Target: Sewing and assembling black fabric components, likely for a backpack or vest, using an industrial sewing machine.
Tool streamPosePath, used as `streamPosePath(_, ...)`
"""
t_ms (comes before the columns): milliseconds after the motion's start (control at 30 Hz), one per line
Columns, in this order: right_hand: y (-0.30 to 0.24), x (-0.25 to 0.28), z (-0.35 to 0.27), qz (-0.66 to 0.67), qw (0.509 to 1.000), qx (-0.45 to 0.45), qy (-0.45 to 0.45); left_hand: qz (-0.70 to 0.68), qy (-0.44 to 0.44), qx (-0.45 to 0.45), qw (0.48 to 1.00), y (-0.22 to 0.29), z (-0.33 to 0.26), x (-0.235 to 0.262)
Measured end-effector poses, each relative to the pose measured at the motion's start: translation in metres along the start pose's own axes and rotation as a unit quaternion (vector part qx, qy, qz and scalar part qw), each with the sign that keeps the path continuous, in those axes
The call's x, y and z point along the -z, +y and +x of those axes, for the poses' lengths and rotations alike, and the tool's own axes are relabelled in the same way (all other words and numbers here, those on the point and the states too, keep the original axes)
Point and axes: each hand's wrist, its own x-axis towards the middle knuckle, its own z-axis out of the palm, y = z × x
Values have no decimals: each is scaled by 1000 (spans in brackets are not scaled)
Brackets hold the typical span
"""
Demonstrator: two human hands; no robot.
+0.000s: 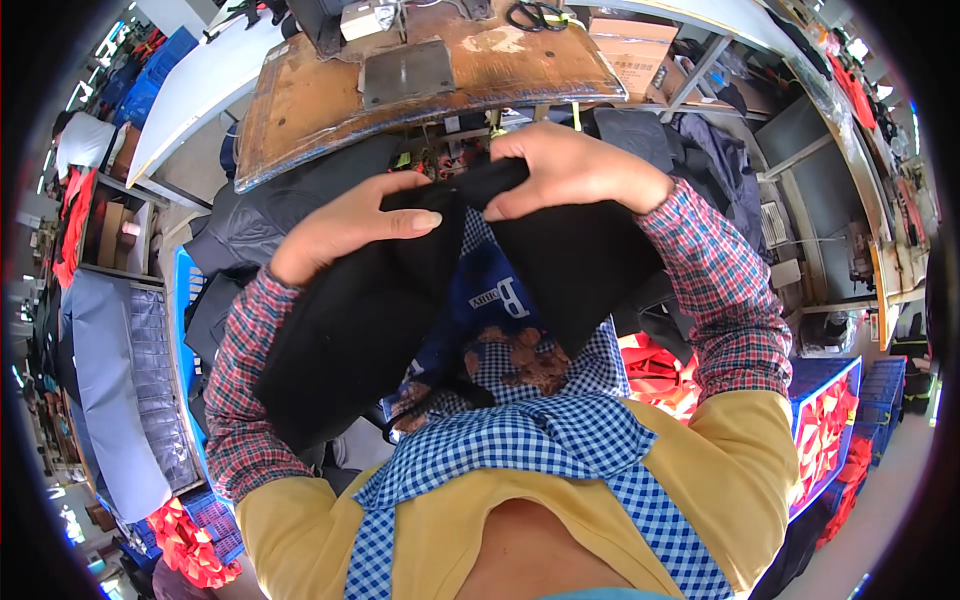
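Observation:
A black cloth piece hangs in front of my chest, gripped at its top edge by both hands. My left hand pinches it with the thumb on top and the fingers behind. To its right, my right hand grips the same edge between thumb and fingers. Below the hands the cloth parts into two dark panels, a wide left one and a right one. Between them shows my blue checked apron with a printed bear figure. The cloth's exact kind cannot be made out.
Ahead stands a worn wooden sewing table with black scissors. Dark fabric is heaped beneath it. A blue crate stands at the left, another crate with red pieces at the right. A cardboard box sits at the far right.

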Motion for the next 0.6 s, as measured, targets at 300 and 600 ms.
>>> streamPosePath(300, 18, 26, 89, 22, 998, -34, 53, 32, -20, 36, 999, 20, 40, 88)
streamPosePath(600, 47, 57, 139, 6, 995, -79, 57, 120, -34, -12, 992, 30, 83, 131)
